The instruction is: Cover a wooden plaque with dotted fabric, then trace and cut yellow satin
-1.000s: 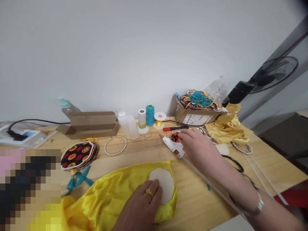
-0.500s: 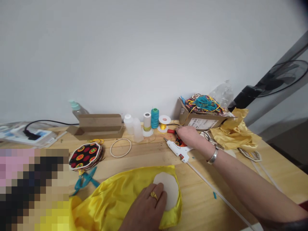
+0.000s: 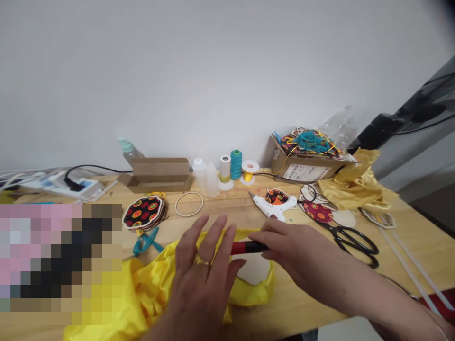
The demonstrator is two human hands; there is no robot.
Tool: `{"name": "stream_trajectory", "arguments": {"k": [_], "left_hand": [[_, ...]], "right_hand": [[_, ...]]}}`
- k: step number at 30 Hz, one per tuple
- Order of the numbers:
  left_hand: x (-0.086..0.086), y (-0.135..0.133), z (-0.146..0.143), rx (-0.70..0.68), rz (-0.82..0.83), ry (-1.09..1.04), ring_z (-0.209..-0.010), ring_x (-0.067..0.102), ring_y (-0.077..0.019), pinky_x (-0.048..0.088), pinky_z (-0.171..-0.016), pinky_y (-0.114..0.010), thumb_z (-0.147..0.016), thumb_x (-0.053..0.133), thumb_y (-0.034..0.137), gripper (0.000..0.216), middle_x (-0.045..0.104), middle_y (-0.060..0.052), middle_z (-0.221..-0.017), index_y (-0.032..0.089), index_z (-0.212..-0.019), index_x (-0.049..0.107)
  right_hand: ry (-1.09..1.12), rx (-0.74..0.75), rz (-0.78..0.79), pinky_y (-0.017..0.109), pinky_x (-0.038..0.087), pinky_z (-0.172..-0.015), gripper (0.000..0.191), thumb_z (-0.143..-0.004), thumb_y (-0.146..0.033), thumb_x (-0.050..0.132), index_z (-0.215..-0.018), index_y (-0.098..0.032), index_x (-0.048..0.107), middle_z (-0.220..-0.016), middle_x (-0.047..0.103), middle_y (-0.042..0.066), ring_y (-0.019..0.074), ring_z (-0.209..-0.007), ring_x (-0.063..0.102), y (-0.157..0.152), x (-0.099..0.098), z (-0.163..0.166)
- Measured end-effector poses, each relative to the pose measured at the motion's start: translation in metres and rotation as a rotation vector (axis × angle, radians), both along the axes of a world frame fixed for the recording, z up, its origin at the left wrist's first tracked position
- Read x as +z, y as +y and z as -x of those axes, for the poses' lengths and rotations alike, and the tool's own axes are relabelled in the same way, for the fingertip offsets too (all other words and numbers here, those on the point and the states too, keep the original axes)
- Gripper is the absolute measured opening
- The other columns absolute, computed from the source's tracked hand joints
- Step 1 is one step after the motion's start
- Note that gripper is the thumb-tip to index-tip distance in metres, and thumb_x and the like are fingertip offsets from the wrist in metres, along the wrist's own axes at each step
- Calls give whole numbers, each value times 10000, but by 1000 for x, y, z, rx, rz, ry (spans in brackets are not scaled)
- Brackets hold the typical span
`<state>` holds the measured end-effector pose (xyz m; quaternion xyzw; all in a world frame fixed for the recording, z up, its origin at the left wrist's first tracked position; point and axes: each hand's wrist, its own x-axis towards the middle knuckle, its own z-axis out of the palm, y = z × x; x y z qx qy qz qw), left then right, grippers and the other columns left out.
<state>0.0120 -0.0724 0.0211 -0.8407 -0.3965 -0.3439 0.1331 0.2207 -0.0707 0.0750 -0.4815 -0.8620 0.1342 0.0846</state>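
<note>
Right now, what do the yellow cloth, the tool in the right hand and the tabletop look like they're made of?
The yellow cloth: satin-like fabric, glossy, with soft folds and bright highlights. The tool in the right hand: red and black casing, probably plastic; too small to be sure. The tabletop: pale wood, matt, with visible grain and plank seams.

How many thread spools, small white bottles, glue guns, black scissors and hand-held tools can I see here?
Thread spools: 3 (white, teal, gold)
Small white bottles: 2
Glue gun: 1
Black scissors: 1
Red-and-black tool, in the right hand: 1
Total: 8
</note>
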Motion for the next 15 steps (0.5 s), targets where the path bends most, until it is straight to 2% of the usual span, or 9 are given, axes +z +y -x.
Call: {"name": "stream_trajectory", "arguments": {"k": [3,5,8,10,13,15], "left_hand": [[5,3,2,-57,80,-19,-1131,521,-337,425,-918,-541,-840,605,137,234,717,-89,-1025,139,-1074,596],[4,4,5,-73,114,-38,-1020,581,-292,416,-909,-525,-859,580,146,154,738,-42,-916,169,-1008,612],[3,4,9,-55,130,-69,-953,603,-262,392,-923,-516,-879,554,171,130,738,-33,-875,171,-997,609],[3,3,11,-46,138,-91,-940,606,-252,379,-934,-513,-885,545,173,131,733,-33,-850,168,-1000,606],[3,3,11,-64,147,-84,-898,618,-230,374,-947,-495,-878,566,190,150,721,-34,-811,155,-1021,598],[5,1,11,-87,160,-79,-854,628,-211,365,-959,-479,-871,587,218,142,715,-26,-791,157,-999,595]], "right_hand": [[141,-51,63,261,474,-692,223,-898,-194,544,-1086,-287,620,-914,645,-5,150,-779,608,-10,0,1],[277,-129,104,267,483,-697,221,-878,-209,574,-1076,-286,634,-887,665,-8,155,-788,616,-10,-1,-3],[655,-310,261,244,474,-591,253,-826,-274,638,-1078,-245,637,-814,672,0,134,-670,600,-10,-8,-8],[972,-399,412,221,437,-494,367,-753,-352,716,-1078,-206,631,-800,661,15,107,-570,554,-11,-18,-7],[1359,-400,606,193,377,-426,503,-637,-425,807,-1048,-195,630,-713,621,-3,80,-502,483,-18,-38,6],[1519,-389,643,176,354,-424,459,-630,-416,819,-989,-190,643,-599,569,-36,69,-485,454,-22,-49,17]]}}
